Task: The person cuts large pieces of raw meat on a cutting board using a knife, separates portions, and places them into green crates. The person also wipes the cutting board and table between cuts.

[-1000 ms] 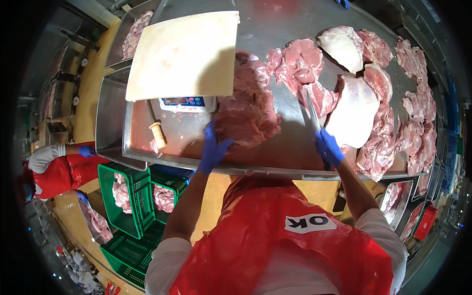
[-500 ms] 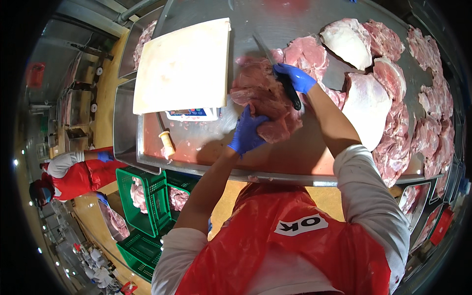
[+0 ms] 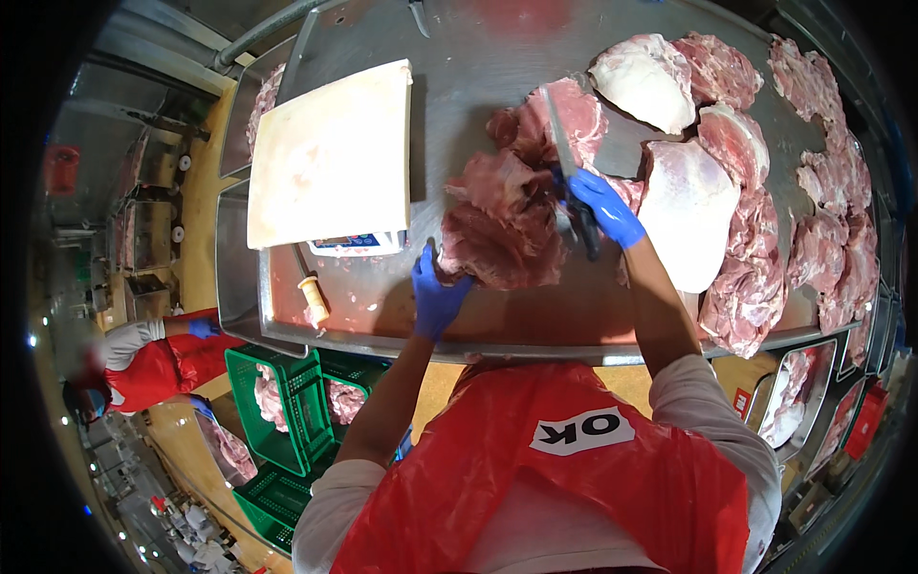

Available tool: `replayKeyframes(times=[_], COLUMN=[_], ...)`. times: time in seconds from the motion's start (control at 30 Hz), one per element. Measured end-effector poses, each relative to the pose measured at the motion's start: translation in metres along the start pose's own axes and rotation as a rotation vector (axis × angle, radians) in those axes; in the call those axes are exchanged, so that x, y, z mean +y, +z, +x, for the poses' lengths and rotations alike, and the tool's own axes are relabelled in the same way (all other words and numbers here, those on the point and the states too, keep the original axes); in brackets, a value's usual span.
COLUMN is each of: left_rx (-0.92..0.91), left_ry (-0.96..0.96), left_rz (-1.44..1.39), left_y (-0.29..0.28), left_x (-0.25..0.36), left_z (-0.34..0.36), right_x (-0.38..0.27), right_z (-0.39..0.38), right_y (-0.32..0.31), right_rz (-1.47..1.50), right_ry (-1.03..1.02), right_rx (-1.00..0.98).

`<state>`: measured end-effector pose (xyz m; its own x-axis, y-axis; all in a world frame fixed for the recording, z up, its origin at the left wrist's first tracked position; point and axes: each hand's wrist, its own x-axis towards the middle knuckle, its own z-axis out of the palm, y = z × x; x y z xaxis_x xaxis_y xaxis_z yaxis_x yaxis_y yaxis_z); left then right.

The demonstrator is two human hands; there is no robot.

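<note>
Clock bearings are taken from the main piece of meat, 12 o'clock being away from the wearer.

The main piece of meat, red and folded, lies on the steel counter, toward its near edge. At 7 to 8 o'clock is the left hand, blue-gloved, thumb and fingers spread and grasping nothing; it is right at the edge of the meat (whether the thumb presses on it cannot be told). At 3 o'clock the right hand, likewise gloved, is closed round the black handle of a knife. The blade points to between 11 and 12 o'clock from that hand, over a second cut found at 1 o'clock.

Farther out at 3 o'clock, beyond the right hand, lies a pale skin-covered cut; another pale cut is between 1 and 2.

At 10 o'clock a white cutting board sits above a scale, the latter at 9 and largely hidden. A pale-handled tool rests at 8. At 11, by the upper picture edge, a loose blade is partly cropped. Green crates containing meat stand off the counter between 7 and 8.
</note>
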<state>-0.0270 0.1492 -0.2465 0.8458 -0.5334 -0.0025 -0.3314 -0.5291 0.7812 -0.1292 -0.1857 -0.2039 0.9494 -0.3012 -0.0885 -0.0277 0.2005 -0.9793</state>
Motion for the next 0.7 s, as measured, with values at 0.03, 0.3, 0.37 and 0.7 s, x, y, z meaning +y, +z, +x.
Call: replayKeyframes(times=[0.03,0.3,0.37,0.7], left_rx=[-0.020,0.068,0.039,0.337], left_ry=[-0.116,0.209,0.186,-0.061], left_rz=[-0.056,-0.298,-0.243,-0.225], left_y=[0.004,0.025,0.021,0.014], left_x=[-0.008,0.024,0.018,-0.021], left_z=[-0.004,0.022,0.030,0.022], right_x=[0.002,-0.003,-0.007,-0.070], right_z=[0.016,0.082,0.074,-0.049], right_y=[-0.001,0.033,0.046,0.073], right_rz=[-0.079,0.031,-0.021,-0.510], right_ry=[-0.050,0.212,0.102,0.158], right_rx=[0.009,-0.197,-0.253,-0.369])
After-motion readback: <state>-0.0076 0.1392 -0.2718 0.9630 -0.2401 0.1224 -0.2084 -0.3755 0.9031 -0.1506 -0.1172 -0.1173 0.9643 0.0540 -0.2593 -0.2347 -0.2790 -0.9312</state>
